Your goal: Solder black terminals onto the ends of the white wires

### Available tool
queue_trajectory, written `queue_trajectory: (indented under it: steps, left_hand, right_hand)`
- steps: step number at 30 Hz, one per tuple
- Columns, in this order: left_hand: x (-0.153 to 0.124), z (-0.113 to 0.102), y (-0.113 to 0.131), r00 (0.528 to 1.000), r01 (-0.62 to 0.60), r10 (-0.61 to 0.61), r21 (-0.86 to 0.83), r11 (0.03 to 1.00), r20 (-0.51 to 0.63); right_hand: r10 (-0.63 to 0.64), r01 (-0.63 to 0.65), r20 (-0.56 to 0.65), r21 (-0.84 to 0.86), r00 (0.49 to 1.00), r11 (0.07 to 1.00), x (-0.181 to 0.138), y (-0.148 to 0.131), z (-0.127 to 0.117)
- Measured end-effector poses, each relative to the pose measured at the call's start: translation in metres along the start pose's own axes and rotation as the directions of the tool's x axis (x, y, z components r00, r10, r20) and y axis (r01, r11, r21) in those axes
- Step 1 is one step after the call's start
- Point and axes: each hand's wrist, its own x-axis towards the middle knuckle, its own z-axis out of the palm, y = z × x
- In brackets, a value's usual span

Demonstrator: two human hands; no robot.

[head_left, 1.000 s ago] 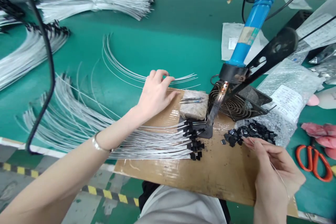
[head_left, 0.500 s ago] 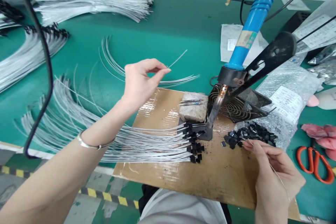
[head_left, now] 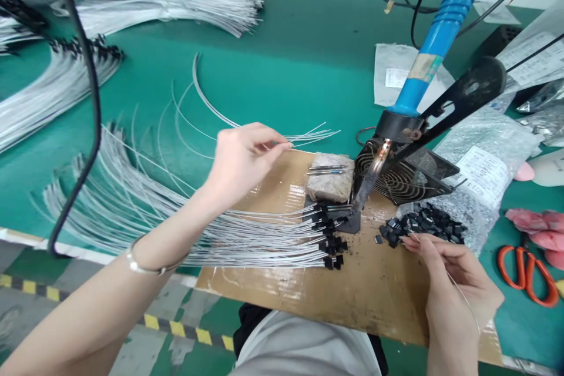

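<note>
My left hand [head_left: 247, 161] is closed in a pinch on a thin white wire, beside a few loose white wires [head_left: 315, 136] that curve over the green mat. My right hand [head_left: 458, 291] pinches a thin strand of solder wire [head_left: 462, 298], which runs back across the palm. Its fingertips are at the near edge of a pile of small black parts [head_left: 425, 223]. Between the hands lies a row of white wires [head_left: 264, 241] with black pieces [head_left: 332, 247] at their right ends. A soldering iron [head_left: 374, 170] is held tip-down in a stand above the board.
A blue-sleeved handle [head_left: 436, 53] rises from the stand, with a small fan [head_left: 392, 173] behind. A sponge block [head_left: 330, 179] carries metal tips. Orange-handled scissors [head_left: 526, 273] lie right. Wire bundles [head_left: 207, 6] lie at the back; a black cable [head_left: 81, 88] hangs left.
My left hand has come down towards the board, and the wire end that stuck up from its fingertips now lies low among the loose wires. My right hand has barely moved. The view has shifted slightly.
</note>
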Motion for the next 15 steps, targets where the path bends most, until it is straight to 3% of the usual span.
queue_trajectory:
  steps: [3, 6, 10, 15]
  left_hand:
    - [0.006, 0.036, -0.019, 0.999, -0.024, 0.023, 0.062, 0.998, 0.024]
    - [0.013, 0.057, -0.028, 0.996, -0.061, 0.053, 0.107, 0.992, 0.075]
    - [0.016, 0.069, -0.029, 0.988, -0.100, 0.087, 0.104, 0.990, 0.128]
    - [0.013, 0.067, -0.027, 0.991, -0.087, 0.080, 0.061, 0.994, 0.109]
  right_hand:
    - [0.008, -0.008, 0.008, -0.006, 1.000, 1.000, 0.000, 0.001, -0.001]
    - [0.015, -0.015, 0.009, -0.005, 1.000, 1.000, 0.001, 0.002, -0.002]
    - [0.030, -0.029, 0.012, -0.012, 0.999, 0.999, 0.001, 0.002, -0.001]
    - [0.038, -0.038, 0.012, 0.008, 0.999, 0.999, 0.001, 0.001, 0.000]
